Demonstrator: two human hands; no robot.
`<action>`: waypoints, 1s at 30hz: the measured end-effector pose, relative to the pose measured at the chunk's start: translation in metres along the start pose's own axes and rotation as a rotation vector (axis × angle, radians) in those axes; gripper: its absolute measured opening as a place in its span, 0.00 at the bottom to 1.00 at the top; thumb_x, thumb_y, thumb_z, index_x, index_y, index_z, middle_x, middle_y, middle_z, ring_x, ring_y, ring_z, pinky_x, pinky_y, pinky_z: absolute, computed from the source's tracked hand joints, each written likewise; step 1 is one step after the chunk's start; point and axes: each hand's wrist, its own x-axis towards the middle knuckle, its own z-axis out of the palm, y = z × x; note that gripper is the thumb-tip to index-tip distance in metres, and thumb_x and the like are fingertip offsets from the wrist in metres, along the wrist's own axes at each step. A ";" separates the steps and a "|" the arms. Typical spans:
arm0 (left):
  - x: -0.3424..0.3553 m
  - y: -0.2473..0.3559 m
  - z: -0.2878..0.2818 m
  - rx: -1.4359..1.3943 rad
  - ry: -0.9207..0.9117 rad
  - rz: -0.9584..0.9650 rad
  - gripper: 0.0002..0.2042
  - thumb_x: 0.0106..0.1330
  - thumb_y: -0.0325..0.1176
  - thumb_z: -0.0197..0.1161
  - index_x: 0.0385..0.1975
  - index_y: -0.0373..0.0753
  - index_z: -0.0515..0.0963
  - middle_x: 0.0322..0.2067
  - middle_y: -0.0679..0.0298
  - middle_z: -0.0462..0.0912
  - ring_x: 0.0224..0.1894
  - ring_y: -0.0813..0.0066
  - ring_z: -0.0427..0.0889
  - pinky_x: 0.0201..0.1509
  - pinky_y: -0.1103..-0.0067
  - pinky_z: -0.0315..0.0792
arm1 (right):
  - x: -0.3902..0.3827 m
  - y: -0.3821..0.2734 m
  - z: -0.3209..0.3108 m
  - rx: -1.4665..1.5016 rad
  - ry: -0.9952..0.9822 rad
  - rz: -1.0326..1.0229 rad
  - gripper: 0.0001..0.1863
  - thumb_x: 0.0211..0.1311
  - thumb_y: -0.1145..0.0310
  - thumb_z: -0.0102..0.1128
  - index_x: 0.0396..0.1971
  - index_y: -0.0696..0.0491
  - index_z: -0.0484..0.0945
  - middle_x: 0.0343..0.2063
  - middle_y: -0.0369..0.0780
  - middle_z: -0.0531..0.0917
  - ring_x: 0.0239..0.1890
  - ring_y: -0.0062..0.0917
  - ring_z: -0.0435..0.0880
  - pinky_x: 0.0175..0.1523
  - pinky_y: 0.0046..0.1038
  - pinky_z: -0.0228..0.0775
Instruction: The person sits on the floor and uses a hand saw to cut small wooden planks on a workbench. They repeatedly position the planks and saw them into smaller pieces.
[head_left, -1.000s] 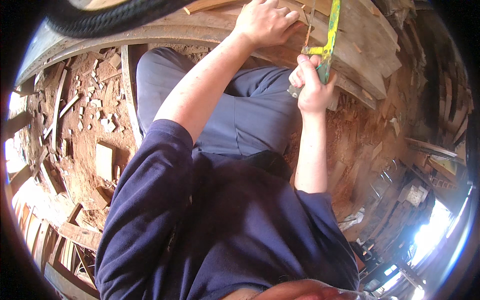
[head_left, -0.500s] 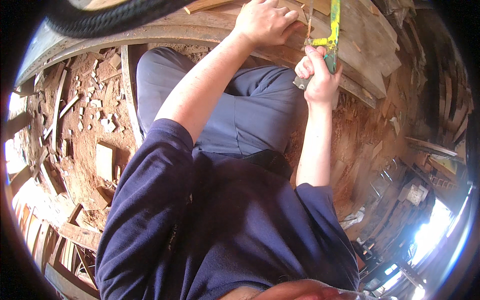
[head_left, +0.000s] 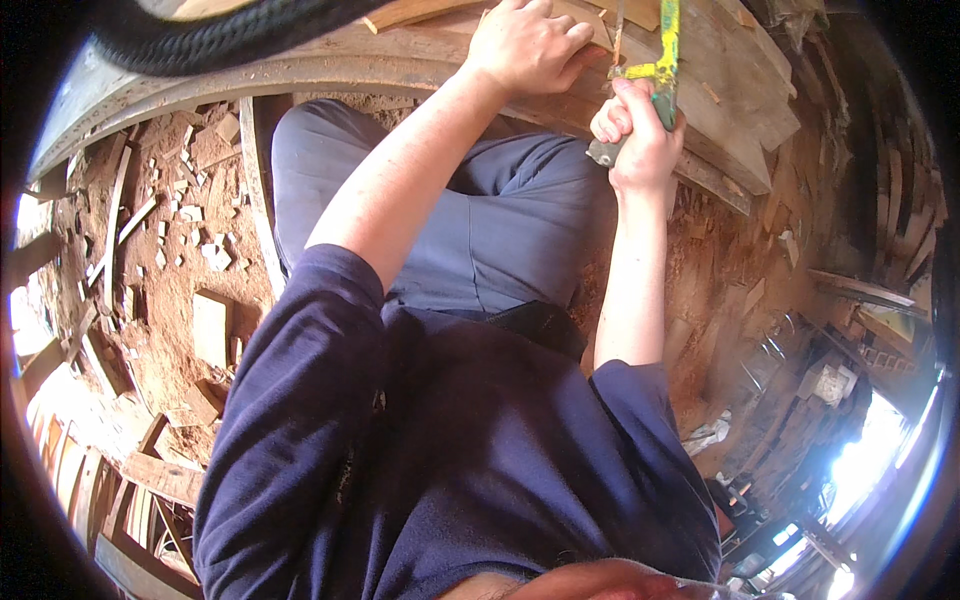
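Note:
My right hand is wrapped round the handle of a frame saw with a yellow-green frame. Its thin blade runs away from me beside the frame, and its far end is cut off by the top of the picture. To its left, my left hand presses down with bent fingers on a reddish-brown piece of wood. That piece lies on a large wooden bench; most of it is hidden under the hand. Whether the blade touches the wood I cannot tell.
My bent legs are against the bench's near side. Wood offcuts and small blocks lie on the sawdust-covered floor at left. A black braided cable crosses the top left. Timber pieces are piled at right.
My right hand and the saw have shifted slightly away from me. My left hand stays in place on the wood.

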 end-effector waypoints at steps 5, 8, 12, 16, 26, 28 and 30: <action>0.001 0.002 0.002 0.026 0.010 -0.009 0.16 0.70 0.57 0.63 0.35 0.52 0.84 0.31 0.74 0.88 0.36 0.67 0.87 0.41 0.67 0.77 | -0.026 0.026 -0.009 -0.118 -0.017 -0.028 0.19 0.68 0.73 0.67 0.19 0.47 0.68 0.13 0.29 0.71 0.14 0.12 0.68 0.20 0.21 0.56; -0.001 0.001 0.003 -0.011 0.049 -0.011 0.15 0.70 0.55 0.63 0.33 0.50 0.83 0.30 0.71 0.87 0.35 0.66 0.86 0.42 0.66 0.76 | -0.060 0.035 -0.017 -0.149 -0.047 -0.047 0.19 0.70 0.74 0.65 0.19 0.48 0.69 0.15 0.29 0.72 0.14 0.13 0.68 0.20 0.21 0.57; -0.001 -0.001 0.003 -0.093 0.030 0.007 0.15 0.70 0.51 0.63 0.30 0.47 0.81 0.27 0.65 0.86 0.35 0.63 0.84 0.42 0.64 0.73 | -0.062 0.025 -0.012 -0.024 -0.025 -0.062 0.15 0.70 0.75 0.65 0.22 0.50 0.72 0.17 0.30 0.73 0.15 0.13 0.68 0.22 0.21 0.58; 0.000 -0.001 0.002 -0.025 0.061 0.028 0.15 0.69 0.55 0.65 0.34 0.52 0.84 0.30 0.74 0.88 0.35 0.68 0.87 0.41 0.67 0.77 | -0.015 0.011 0.001 -0.002 -0.021 -0.063 0.13 0.68 0.75 0.66 0.24 0.51 0.73 0.16 0.30 0.71 0.15 0.14 0.67 0.23 0.22 0.59; -0.001 0.001 0.001 -0.087 0.048 -0.029 0.15 0.70 0.51 0.62 0.31 0.46 0.81 0.26 0.64 0.86 0.35 0.62 0.85 0.43 0.63 0.74 | -0.063 0.030 -0.016 -0.108 -0.076 -0.016 0.16 0.71 0.78 0.58 0.24 0.47 0.66 0.17 0.30 0.66 0.17 0.14 0.63 0.25 0.23 0.59; -0.001 0.000 0.004 -0.105 0.012 -0.037 0.15 0.70 0.51 0.62 0.31 0.46 0.81 0.26 0.64 0.86 0.35 0.62 0.85 0.42 0.63 0.74 | -0.070 0.029 -0.016 -0.120 -0.083 -0.037 0.15 0.71 0.80 0.58 0.26 0.48 0.67 0.18 0.30 0.68 0.17 0.14 0.64 0.25 0.22 0.60; -0.001 0.000 0.007 -0.029 0.122 0.012 0.14 0.67 0.53 0.66 0.32 0.50 0.83 0.27 0.71 0.87 0.33 0.67 0.84 0.39 0.67 0.74 | -0.060 0.023 -0.016 -0.096 -0.094 -0.074 0.13 0.71 0.80 0.58 0.27 0.49 0.69 0.18 0.29 0.69 0.18 0.13 0.65 0.26 0.22 0.60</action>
